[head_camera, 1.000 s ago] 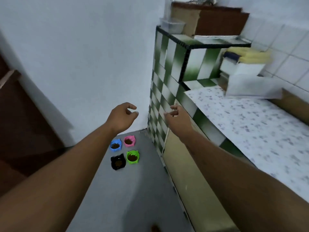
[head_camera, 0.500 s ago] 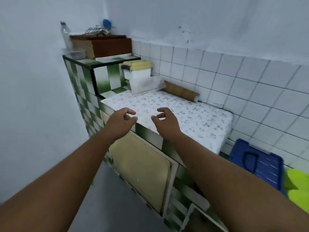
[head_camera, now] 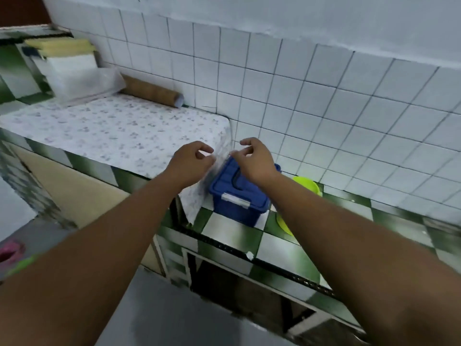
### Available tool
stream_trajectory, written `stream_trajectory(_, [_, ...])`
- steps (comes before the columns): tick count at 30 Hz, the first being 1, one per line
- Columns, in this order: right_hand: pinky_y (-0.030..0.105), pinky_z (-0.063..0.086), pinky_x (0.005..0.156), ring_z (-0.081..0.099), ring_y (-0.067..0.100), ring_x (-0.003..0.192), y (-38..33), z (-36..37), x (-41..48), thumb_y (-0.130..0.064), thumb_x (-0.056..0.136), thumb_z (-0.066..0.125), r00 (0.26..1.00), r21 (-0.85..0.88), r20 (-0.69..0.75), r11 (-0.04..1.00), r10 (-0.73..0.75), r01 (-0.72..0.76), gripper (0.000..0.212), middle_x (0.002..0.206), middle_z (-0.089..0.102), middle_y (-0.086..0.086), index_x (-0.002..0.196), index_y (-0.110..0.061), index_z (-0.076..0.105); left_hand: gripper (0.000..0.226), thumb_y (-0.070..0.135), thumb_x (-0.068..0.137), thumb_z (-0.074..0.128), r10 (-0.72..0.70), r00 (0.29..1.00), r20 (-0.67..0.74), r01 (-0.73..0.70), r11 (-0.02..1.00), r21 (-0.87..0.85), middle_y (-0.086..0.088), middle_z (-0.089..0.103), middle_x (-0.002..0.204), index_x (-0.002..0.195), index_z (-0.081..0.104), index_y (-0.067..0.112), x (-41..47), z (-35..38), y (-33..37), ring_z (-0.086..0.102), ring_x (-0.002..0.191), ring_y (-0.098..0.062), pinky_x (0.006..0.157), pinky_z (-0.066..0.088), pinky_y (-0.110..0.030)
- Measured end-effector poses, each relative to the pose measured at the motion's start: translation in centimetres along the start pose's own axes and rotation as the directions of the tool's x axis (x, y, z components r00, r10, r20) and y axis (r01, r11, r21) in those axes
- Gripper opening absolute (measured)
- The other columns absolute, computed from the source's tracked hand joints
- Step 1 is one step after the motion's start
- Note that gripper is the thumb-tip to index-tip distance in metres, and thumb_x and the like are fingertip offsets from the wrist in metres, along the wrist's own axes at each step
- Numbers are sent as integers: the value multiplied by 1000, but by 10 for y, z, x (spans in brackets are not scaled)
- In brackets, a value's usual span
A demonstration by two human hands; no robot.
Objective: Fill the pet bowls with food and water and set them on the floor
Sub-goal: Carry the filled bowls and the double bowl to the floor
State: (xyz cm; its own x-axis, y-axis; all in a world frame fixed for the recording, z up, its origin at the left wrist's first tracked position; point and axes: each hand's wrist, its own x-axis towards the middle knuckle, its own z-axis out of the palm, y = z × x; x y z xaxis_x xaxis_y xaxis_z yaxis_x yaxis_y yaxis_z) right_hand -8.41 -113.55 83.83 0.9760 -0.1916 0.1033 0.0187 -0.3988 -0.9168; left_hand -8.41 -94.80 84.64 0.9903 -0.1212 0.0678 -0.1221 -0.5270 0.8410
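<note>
My left hand (head_camera: 190, 161) and my right hand (head_camera: 253, 159) hang side by side in the air, fingers loosely curled, holding nothing. Just below them a blue lidded plastic box (head_camera: 237, 196) with a white latch sits on the green-and-white checked counter (head_camera: 282, 248). A lime-green bowl-like item (head_camera: 308, 187) lies behind my right forearm, partly hidden. At the far left edge, low down, a pink bowl (head_camera: 10, 249) and a blurred green bowl (head_camera: 21, 264) stand on the grey floor.
A higher counter with a flowered cover (head_camera: 117, 131) lies to the left, carrying a white container with a yellow lid (head_camera: 67, 61) and a brown roll (head_camera: 152, 93). White wall tiles (head_camera: 324, 108) run behind. An open recess (head_camera: 232, 288) gapes under the checked counter.
The view has swung right, from the bowls on the floor to the counter. Both hands now hover over the blue box, which has come fully into view.
</note>
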Motion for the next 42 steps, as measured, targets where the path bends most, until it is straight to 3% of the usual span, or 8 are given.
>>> stream_trajectory(3, [24, 42, 54, 55, 14, 60, 25, -43, 0, -25, 89, 69, 996, -23, -80, 999, 35, -37, 29, 82, 60, -2, 115, -16, 58, 17, 32, 97, 62, 27, 996, 84, -27, 1000, 7, -3, 66, 92, 112, 65, 25, 9, 47, 12, 65, 85, -20, 72, 54, -32])
stream_trajectory(7, [24, 45, 57, 54, 13, 56, 61, -94, -1, -25, 89, 69, 974, -53, -209, 994, 84, -97, 25, 82, 61, -2, 110, -15, 61, 14, 31, 97, 63, 62, 974, 219, -63, 998, -5, 2, 60, 81, 110, 64, 26, 17, 96, 16, 64, 80, -18, 81, 57, -38])
stream_trajectory(13, [48, 58, 83, 63, 23, 75, 127, -158, 18, -34, 82, 70, 935, -71, -312, 977, 170, -201, 26, 82, 62, -5, 103, -20, 62, 10, 34, 96, 64, 52, 946, 319, -61, 998, 19, -6, 67, 92, 105, 65, 32, 18, 146, 20, 69, 90, -27, 85, 60, -49])
stream_trajectory(18, [51, 56, 88, 67, 30, 92, 179, -191, 53, -36, 78, 72, 942, -86, -272, 970, 197, -227, 24, 84, 61, -3, 95, -24, 60, 7, 31, 96, 65, 0, 946, 324, -21, 998, 63, -9, 70, 90, 102, 65, 29, 22, 193, 16, 69, 88, -28, 86, 59, -48])
stream_trajectory(25, [49, 54, 92, 67, 33, 97, 243, -217, 108, -34, 85, 73, 973, -213, -103, 951, 205, -222, 27, 93, 65, 3, 103, -19, 62, 13, 32, 94, 66, -210, 930, 301, 200, 978, 65, -3, 68, 94, 105, 66, 25, 7, 268, -3, 69, 93, -23, 87, 60, -47])
stream_trajectory(34, [32, 46, 93, 61, 28, 109, 281, -209, 150, -30, 87, 71, 986, -372, 49, 919, 159, -130, 39, 117, 67, 11, 119, -10, 64, 7, 25, 92, 71, -404, 894, 191, 419, 907, -40, -1, 65, 84, 96, 65, 25, 12, 324, -19, 67, 83, -24, 89, 58, -54])
stream_trajectory(38, [26, 42, 83, 61, 31, 111, 298, -206, 161, -29, 86, 72, 980, -446, 103, 889, 168, -106, 42, 122, 64, 16, 121, -8, 63, 45, 36, 91, 70, -599, 780, 182, 614, 788, -44, -9, 67, 110, 129, 56, 17, 11, 347, -27, 70, 90, -24, 88, 61, -49])
stream_trajectory(42, [35, 48, 94, 57, 35, 117, 312, -204, 174, -33, 84, 71, 963, -472, 103, 864, 250, -174, 58, 135, 53, 19, 134, -12, 52, 69, 37, 95, 68, -697, 687, 204, 724, 681, -110, -9, 52, 140, 153, 38, 17, 12, 365, -25, 65, 109, -33, 83, 63, -44])
